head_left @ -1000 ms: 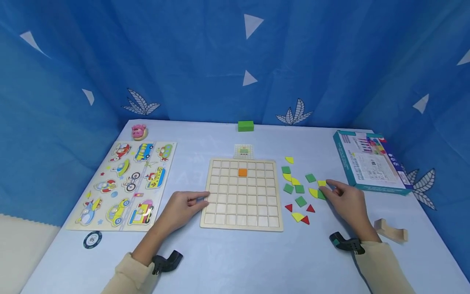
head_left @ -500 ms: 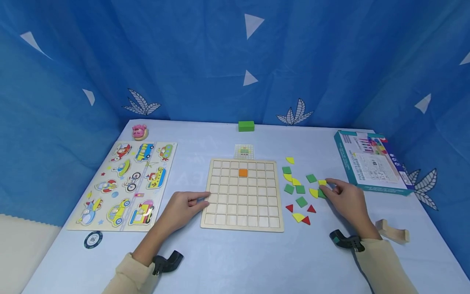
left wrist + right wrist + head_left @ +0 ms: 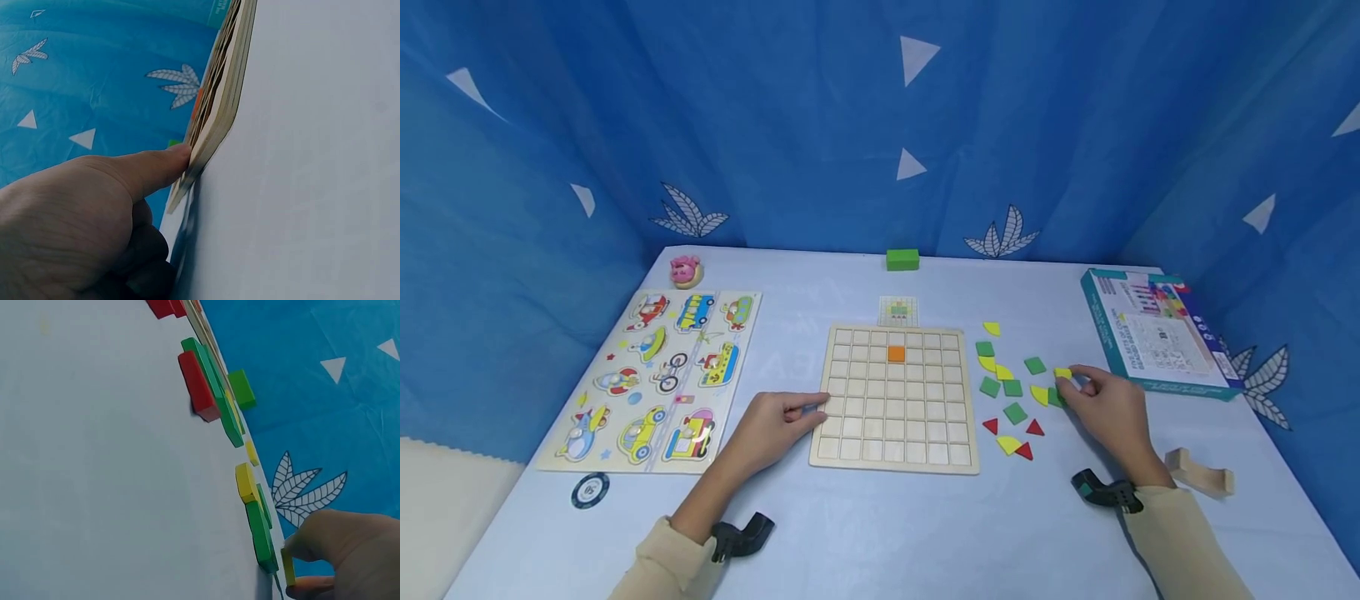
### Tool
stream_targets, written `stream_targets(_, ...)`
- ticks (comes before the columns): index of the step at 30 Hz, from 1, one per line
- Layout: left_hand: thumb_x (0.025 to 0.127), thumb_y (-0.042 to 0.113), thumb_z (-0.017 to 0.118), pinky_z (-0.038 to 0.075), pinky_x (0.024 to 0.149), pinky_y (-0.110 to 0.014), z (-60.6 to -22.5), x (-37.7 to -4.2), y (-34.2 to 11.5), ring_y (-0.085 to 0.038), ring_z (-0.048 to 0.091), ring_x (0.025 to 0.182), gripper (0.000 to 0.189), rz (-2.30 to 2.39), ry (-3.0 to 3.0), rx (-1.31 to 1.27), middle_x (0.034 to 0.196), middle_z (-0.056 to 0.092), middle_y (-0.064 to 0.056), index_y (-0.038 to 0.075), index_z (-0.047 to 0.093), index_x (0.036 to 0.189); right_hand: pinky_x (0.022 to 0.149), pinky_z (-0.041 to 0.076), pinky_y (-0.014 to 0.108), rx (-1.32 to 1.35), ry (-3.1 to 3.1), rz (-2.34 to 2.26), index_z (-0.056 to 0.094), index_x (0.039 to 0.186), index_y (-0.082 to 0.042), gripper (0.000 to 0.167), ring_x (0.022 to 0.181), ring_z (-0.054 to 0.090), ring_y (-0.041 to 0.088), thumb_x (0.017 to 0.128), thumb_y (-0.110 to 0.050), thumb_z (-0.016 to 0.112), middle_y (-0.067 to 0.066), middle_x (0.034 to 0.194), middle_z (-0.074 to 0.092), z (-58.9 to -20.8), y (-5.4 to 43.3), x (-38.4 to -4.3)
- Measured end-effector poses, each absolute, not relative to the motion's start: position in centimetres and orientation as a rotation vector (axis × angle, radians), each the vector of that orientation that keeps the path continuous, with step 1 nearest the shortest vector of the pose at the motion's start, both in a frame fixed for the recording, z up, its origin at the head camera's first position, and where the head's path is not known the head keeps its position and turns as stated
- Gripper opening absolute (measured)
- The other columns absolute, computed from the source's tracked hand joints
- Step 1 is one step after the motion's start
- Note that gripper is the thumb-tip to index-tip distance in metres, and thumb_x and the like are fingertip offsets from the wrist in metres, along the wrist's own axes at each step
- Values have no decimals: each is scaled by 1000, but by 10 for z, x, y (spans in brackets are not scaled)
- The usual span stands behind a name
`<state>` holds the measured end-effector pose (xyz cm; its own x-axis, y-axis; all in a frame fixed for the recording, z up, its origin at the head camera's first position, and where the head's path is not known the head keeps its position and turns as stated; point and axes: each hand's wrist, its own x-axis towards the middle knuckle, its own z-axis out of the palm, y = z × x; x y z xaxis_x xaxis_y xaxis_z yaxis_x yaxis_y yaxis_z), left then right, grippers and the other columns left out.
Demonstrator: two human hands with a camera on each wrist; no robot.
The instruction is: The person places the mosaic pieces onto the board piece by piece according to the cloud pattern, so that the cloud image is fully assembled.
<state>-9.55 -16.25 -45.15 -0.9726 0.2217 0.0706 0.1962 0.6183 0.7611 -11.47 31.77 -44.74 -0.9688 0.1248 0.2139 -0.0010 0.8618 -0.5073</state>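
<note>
In the head view, a light wooden grid board (image 3: 886, 468) lies mid-table with one orange square (image 3: 896, 354) in an upper cell. My left hand (image 3: 775, 429) touches the board's left edge with outstretched thumb and forefinger; the left wrist view shows a fingertip (image 3: 178, 156) against the board's side. Right of the board are scattered green squares (image 3: 1015, 413), red triangles (image 3: 1035, 427) and yellow quarter-rounds (image 3: 1008, 445). Among them, my right hand (image 3: 1108, 412) pinches a yellow tile (image 3: 288, 567) between thumb and finger. Its full shape is partly covered by the fingertips.
A small pattern card (image 3: 898, 311) lies behind the board, with a green block (image 3: 902, 260) farther back. The vehicle puzzle (image 3: 655, 375), pink toy (image 3: 685, 271) and round chip (image 3: 591, 491) are on the left. A game box (image 3: 1157, 333) and curved wooden piece (image 3: 1201, 474) sit right.
The yellow tile has shifted slightly right and away from the green square beside it, held in my right fingertips. My left hand stays at the board's edge.
</note>
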Motion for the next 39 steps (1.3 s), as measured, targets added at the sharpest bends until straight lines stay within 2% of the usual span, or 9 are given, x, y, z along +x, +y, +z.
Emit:
stream_targets(4,90,20,81,27,49,-24,-453,-94,-163,-3,27,47,27,1315,2796,366,49,34,12,14,79,116,51,30,30,-131,-2782,791,71,120,5,41,58,45,22,95,-28,73,4,60,45,-449,317,-114)
stream_targets(12,90,21,81,26,50,-24,-455,-95,-163,-2,25,48,26,1314,2802,373,49,32,13,15,80,115,45,29,30,-118,-2814,841,72,123,0,41,52,44,22,95,-31,73,4,58,45,-441,306,-118)
stream_targets(30,91,21,80,26,50,-25,-453,-95,-163,-3,25,48,26,1313,2806,379,50,32,12,16,79,117,41,25,29,321,-2831,1007,75,120,-7,37,44,40,19,90,-28,78,-2,53,41,-423,220,-150)
stream_targets(39,90,21,81,27,49,-24,-452,-95,-163,-3,27,47,27,1301,2811,372,49,34,12,16,79,116,44,24,27,412,-2939,1027,74,123,-8,39,43,40,17,91,-30,76,-3,52,43,-428,189,-166)
